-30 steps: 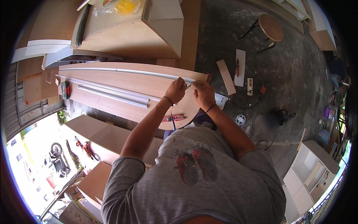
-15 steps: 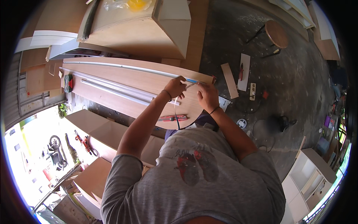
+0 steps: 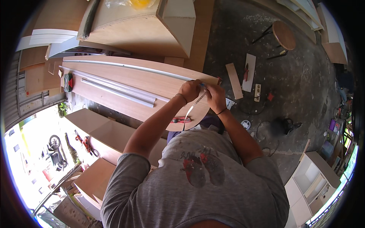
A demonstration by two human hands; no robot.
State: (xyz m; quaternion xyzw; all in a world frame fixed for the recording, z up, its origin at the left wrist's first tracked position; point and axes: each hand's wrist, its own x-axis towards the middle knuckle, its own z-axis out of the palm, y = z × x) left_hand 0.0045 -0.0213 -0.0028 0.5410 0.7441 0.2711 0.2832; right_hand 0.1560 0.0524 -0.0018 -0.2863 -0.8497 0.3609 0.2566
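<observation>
A long wooden board [image 3: 114,85] with a rounded near end lies before me. A white strip [image 3: 152,73] runs along its far side toward my hands. Both hands meet at the board's right end, fingertips close together over a small blue piece [image 3: 202,85]. My left hand [image 3: 189,91] is closed at the strip's end; what its fingers grip is hidden. My right hand [image 3: 215,97] pinches the upper end of a pale measuring tape [image 3: 192,106], which hangs in a curve toward my waist. Beside it on the board rests a red tool [image 3: 181,120], perhaps a utility knife.
Loose white strips [image 3: 118,92] lie along the board, with a black-and-red tool [image 3: 68,82] at its left end. A large wooden cabinet [image 3: 140,32] stands beyond. Right, on the floor, are wood offcuts [image 3: 234,81], a power strip [image 3: 257,92] and a round stool [image 3: 283,35].
My left hand has moved right, up against my right hand. The measuring tape has swung right and now hangs from my right fingers. The blue piece is more covered.
</observation>
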